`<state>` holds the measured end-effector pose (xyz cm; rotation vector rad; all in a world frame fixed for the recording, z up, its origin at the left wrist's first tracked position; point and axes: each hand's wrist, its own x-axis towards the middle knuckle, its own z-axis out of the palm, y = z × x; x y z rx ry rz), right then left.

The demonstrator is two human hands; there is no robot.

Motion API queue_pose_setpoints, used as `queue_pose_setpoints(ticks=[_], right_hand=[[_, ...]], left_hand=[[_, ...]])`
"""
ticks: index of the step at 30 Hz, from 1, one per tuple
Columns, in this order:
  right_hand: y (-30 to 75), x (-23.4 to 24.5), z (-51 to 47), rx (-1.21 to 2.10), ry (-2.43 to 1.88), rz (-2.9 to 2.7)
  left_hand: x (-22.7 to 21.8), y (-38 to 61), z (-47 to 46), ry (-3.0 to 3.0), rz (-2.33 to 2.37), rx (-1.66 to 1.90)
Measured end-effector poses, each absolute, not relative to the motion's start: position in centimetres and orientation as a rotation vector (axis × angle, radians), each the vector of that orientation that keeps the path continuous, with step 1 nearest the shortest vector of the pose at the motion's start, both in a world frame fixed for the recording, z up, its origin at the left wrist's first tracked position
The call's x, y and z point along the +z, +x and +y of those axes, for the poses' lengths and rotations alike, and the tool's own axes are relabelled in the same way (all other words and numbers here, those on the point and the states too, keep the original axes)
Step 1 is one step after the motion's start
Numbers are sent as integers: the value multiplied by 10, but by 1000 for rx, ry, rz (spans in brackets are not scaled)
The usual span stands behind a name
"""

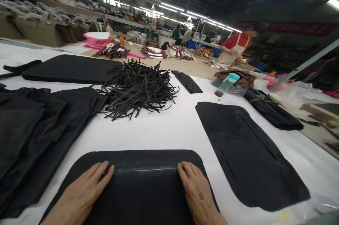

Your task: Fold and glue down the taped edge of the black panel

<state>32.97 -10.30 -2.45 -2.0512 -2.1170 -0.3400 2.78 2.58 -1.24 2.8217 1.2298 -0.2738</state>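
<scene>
Black panel (145,193) = the piece in work. Head view: lies flat on the white-topped counter (159,135), toward the near edge (that edge itself is out of frame), rounded corners toward the far edge. Prob put there for easy reach w/ both arms.

L hand (87,186) and R hand (198,189) rest on top, one per side, fingertips just beside the ends of a shiny crosswise band (147,169). Grip: both relaxed, fingers laid on the surface, no clench or pinch visible. Spread like that prob to keep it flat & square, load even L/R.

Toward the R edge: similar black piece (249,151), flat, apart from the panel; looks parked within reach, unfolded so it won't crease. Rolled black bundle (272,110) sits at the R edge.

L side: draped black material (31,122) in loose folds, prob just dumped. Toward far L corner: black stack (69,68), neat, edges aligned approx. Strip pile (140,89) touches it, tangled, far-mid; prob heaped there to leave white space btwn it & the panel.
</scene>
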Motion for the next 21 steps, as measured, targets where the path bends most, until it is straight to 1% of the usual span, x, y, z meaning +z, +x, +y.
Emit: queue_pose_setpoints(ticks=[3, 5, 12, 14, 17, 21], right_hand=[[331, -25, -102, -297, -2077, -2088], [330, -26, -99, -264, -2090, -2068], [332, -32, -101, -265, -2062, -2048], [332, -33, -103, -277, -2101, -2050], [335, -33, -105, -286, -2201, -2064], [344, -33, -107, -311, -2312, -2039]], left_hand=[[-31, 4, 31, 2807, 1289, -161], [-35, -3, 31, 2799, 1345, -137], [-5, 8, 14, 2800, 1452, -242], [2, 10, 10, 2804, 1520, -318], [5, 7, 10, 2784, 1596, -433], [3, -6, 12, 2777, 1619, -399]])
